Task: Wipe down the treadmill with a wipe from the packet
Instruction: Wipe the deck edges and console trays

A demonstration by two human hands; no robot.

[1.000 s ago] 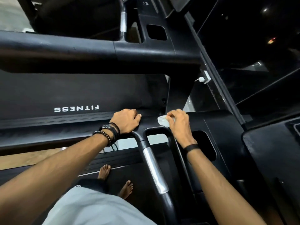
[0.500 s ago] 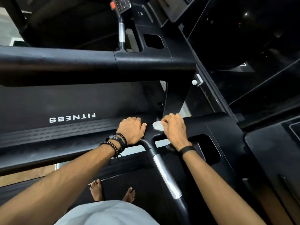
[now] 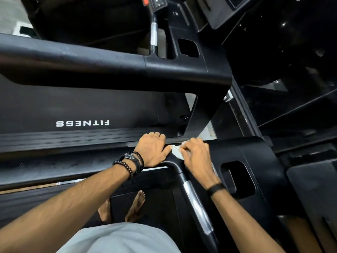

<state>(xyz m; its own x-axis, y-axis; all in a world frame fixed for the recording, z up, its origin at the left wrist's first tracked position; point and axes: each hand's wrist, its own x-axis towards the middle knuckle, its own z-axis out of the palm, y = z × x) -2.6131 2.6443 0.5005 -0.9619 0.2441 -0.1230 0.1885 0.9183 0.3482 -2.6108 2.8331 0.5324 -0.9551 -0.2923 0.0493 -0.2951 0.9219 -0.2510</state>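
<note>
Head view, step: wiping under way, judged from the white wipe (image 3: pixel 176 152) pressed onto the black treadmill (image 3: pixel 255 157) console arm.
Right hand (image 3: pixel 197 159): fingers curled over the wipe, pinning it to the plastic where the arm joins the side rail.
Left hand (image 3: pixel 153 150): palm down on the rail just beside the wipe, fingers bent over the far edge, holding nothing; appears to brace.
Wipe: crumpled, mostly hidden under the right fingers, only its left edge showing between the two hands.
Packet: not visible anywhere.
Next move: probably a stroke along the rail or onto the chrome-banded handlebar (image 3: pixel 197 203) just below, calling for steady downward pressure and a regrip so more cloth meets the surface.
Head view, surface: matte black moulded plastic, dusty grey on the rail (image 3: pixel 54 167) to the left; rectangular cup hole (image 3: pixel 238 178) right of the hands.
Deck: dark belt cover lettered FITNESS (image 3: pixel 82 123), seen upside down.
Room: dim, with a second dark machine (image 3: pixel 109 59) beyond and a pale floor patch (image 3: pixel 11 17) at top left.
Below: bare feet (image 3: pixel 135 207) on the belt, pale shorts (image 3: pixel 118 238) at the bottom edge.
</note>
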